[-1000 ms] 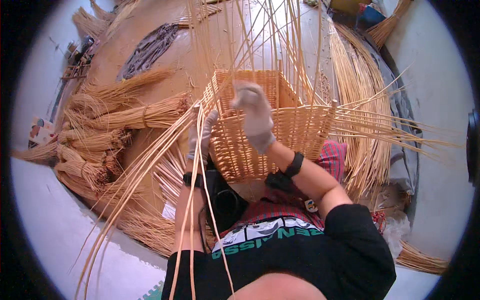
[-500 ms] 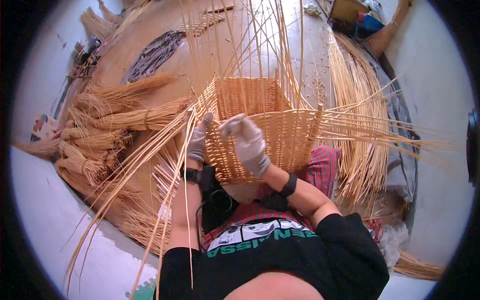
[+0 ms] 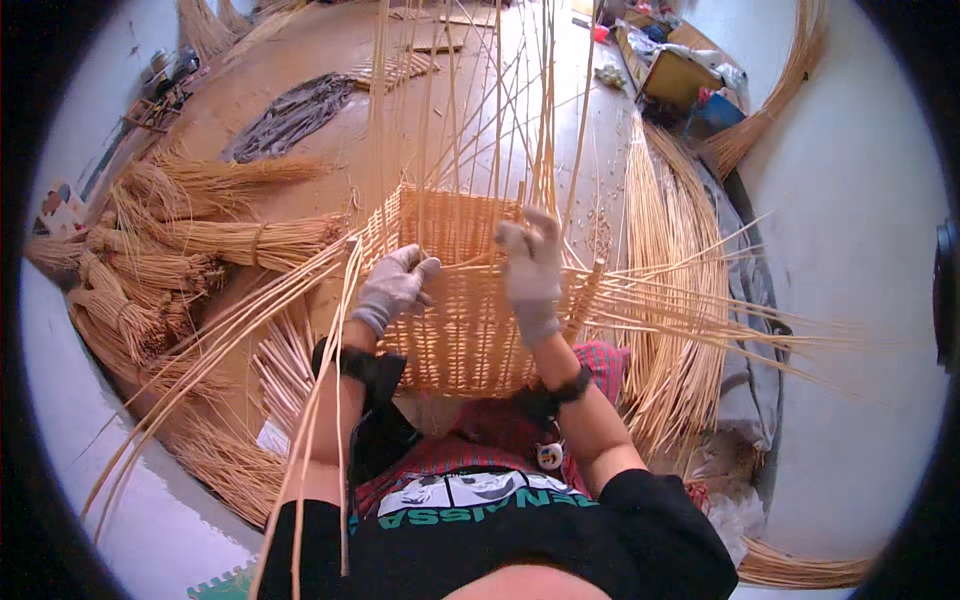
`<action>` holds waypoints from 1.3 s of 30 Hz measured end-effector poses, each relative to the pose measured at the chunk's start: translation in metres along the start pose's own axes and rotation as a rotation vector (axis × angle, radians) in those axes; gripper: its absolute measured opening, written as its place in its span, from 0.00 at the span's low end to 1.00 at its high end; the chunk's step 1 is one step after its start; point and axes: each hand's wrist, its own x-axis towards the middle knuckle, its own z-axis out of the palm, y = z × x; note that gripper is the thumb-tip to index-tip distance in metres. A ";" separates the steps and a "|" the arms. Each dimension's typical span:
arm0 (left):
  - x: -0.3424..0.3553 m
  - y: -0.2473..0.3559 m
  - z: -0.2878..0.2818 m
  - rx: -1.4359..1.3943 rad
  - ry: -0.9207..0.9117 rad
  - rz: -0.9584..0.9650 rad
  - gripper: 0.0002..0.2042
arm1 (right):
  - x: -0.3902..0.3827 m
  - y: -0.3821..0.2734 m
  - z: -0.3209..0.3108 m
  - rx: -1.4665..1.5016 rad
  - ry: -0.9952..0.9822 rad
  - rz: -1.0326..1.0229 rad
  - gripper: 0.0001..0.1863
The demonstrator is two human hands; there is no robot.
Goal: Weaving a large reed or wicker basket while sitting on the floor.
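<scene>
A half-woven wicker basket with an open top sits in front of my lap, tall thin stakes rising from its walls. My left hand, in a pale glove, pinches a wicker rod at the near rim, toward the left corner. My right hand, gloved too, is raised at the same rim farther right, its fingers curled and slightly blurred. A thin wicker rod runs along the rim between both hands and appears to end in the right one. Long loose rods stick out from the basket's left corner, others from the right.
Tied bundles of wicker lie on the floor at the left. A long heap of rods stretches along the right side. Dark cloth lies farther off, and a box with clutter stands at the back right.
My right hand has moved right along the rim, away from my left hand, and its fingers now point upward. My left hand has shifted onto the near rim. The view has swung slightly.
</scene>
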 end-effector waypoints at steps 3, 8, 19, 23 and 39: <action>-0.004 -0.004 0.021 -0.034 0.177 0.044 0.19 | 0.069 -0.006 0.066 -0.691 -0.146 -0.412 0.24; -0.013 0.000 0.000 0.011 0.152 -0.021 0.17 | 0.042 -0.007 0.014 0.167 -0.189 -0.039 0.19; -0.032 0.024 0.099 0.872 0.262 0.508 0.38 | 0.079 -0.017 -0.017 -0.898 -0.264 -0.303 0.20; -0.024 0.016 0.094 0.887 0.329 0.749 0.31 | 0.028 0.007 -0.088 -0.051 0.037 -0.158 0.22; -0.007 0.054 0.164 0.867 0.130 0.796 0.28 | 0.020 0.021 -0.170 -1.696 0.000 -0.113 0.28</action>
